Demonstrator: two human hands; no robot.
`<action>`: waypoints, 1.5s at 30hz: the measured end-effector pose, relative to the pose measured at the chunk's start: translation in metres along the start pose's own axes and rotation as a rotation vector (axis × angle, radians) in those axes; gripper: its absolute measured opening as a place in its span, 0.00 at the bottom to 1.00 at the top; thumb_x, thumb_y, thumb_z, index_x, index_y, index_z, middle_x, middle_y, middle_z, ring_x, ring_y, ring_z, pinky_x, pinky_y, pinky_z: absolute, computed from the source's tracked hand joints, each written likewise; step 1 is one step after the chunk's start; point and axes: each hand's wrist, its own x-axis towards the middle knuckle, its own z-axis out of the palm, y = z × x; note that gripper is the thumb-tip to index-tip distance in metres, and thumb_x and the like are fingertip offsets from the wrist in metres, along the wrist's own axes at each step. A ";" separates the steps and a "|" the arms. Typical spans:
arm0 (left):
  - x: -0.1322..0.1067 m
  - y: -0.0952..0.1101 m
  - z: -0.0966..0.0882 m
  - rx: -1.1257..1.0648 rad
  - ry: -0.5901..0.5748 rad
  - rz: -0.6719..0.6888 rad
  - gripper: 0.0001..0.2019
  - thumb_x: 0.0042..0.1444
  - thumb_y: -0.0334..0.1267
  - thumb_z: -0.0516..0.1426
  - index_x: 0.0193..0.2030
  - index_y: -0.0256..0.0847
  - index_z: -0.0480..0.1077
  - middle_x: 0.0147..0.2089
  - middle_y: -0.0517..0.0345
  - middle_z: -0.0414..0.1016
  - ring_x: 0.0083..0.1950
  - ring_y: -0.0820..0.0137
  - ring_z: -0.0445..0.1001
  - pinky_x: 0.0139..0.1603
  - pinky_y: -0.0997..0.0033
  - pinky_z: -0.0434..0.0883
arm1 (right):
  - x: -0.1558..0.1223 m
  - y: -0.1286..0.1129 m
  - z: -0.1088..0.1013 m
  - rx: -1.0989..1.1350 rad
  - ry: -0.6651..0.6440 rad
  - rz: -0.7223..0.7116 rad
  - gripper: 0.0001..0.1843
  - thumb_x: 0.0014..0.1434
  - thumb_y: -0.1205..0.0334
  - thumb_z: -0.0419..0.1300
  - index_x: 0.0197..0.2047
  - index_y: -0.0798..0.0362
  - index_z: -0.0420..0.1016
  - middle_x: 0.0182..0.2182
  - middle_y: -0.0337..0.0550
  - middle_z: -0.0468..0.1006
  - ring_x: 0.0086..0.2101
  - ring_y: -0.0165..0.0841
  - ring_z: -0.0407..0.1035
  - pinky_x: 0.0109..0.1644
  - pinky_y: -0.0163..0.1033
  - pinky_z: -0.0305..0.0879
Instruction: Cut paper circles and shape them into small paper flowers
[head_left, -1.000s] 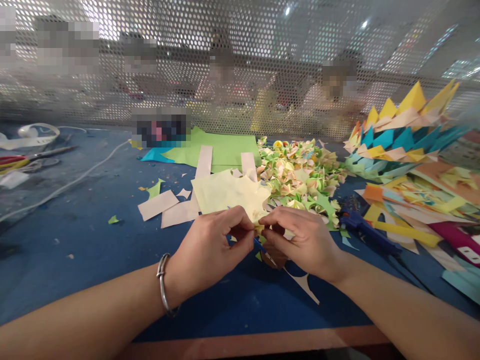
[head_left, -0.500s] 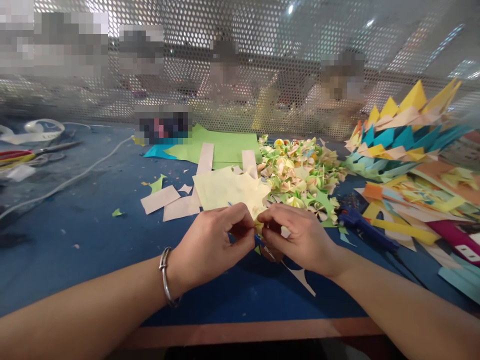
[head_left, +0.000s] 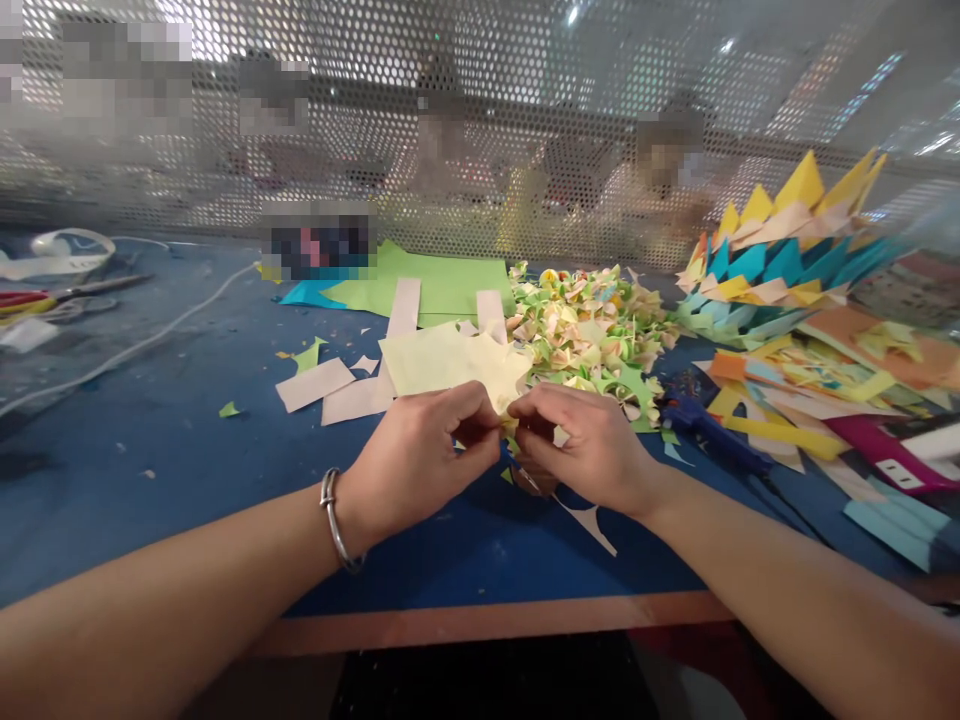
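My left hand [head_left: 431, 445] and my right hand [head_left: 589, 445] meet fingertip to fingertip above the near middle of the table. Between them they pinch a small yellow paper piece [head_left: 508, 427], mostly covered by the fingers. Just beyond lies a pale yellow sheet [head_left: 431, 368] with a scalloped right edge. Behind my right hand rises a heap of small folded paper pieces [head_left: 592, 325] in cream, green and yellow. A thin cut-out paper scrap [head_left: 596, 528] lies below my right hand, and a brownish thing beneath its fingers is partly hidden.
Green sheets [head_left: 442, 285] and pale paper strips [head_left: 313, 384] lie farther back. On the right are a blue glue gun [head_left: 720, 440], paper scraps, a magenta power strip [head_left: 881, 455] and a spiky layered paper piece [head_left: 787, 250]. Scissors [head_left: 75, 292] and a white cable [head_left: 172, 325] lie left. Perforated metal screen [head_left: 495, 130] behind.
The view has shifted slightly, so the table and its things sit a little higher and farther left. Both hands keep their pinch on the small yellow paper, with barely any finger movement.
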 end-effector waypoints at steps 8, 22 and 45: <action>-0.001 0.001 -0.001 0.014 -0.018 -0.028 0.04 0.54 0.27 0.55 0.32 0.37 0.70 0.26 0.61 0.74 0.26 0.77 0.70 0.25 0.80 0.66 | -0.001 -0.001 0.001 -0.004 -0.015 0.024 0.04 0.60 0.69 0.56 0.36 0.55 0.72 0.25 0.39 0.71 0.27 0.30 0.66 0.31 0.35 0.62; -0.001 -0.005 0.000 0.041 -0.062 -0.046 0.04 0.54 0.27 0.56 0.32 0.38 0.72 0.25 0.62 0.73 0.25 0.76 0.69 0.25 0.79 0.64 | -0.001 0.002 0.002 -0.022 -0.039 -0.014 0.05 0.60 0.70 0.56 0.36 0.54 0.73 0.26 0.40 0.74 0.27 0.30 0.66 0.30 0.35 0.62; -0.001 -0.002 0.003 -0.009 -0.057 -0.096 0.04 0.54 0.30 0.58 0.29 0.36 0.71 0.23 0.64 0.72 0.24 0.78 0.66 0.25 0.80 0.63 | -0.004 0.002 0.001 -0.084 -0.069 -0.026 0.07 0.60 0.71 0.55 0.33 0.58 0.73 0.25 0.39 0.71 0.28 0.28 0.65 0.32 0.32 0.59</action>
